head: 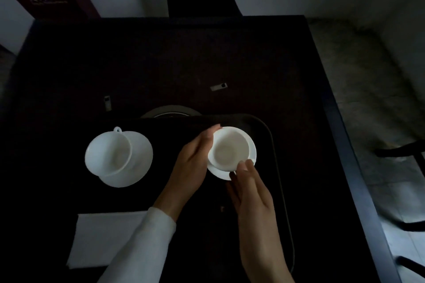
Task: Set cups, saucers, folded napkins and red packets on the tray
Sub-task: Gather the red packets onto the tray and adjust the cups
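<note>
On the dark tray (279, 179), a white cup (227, 148) sits on its saucer (251, 145) near the right rim. The left hand (193, 161) lies against the cup's left side, fingers (208, 136) nearly straight and close together, touching it. The right hand (250, 190) reaches from the near side, fingertips (243, 165) on the cup and saucer edge; I cannot tell whether they pinch. A second cup (108, 151) on a second saucer (140, 158) stands to the left, and a folded napkin (103, 236) lies nearer, on the desk (161, 64) side.
</note>
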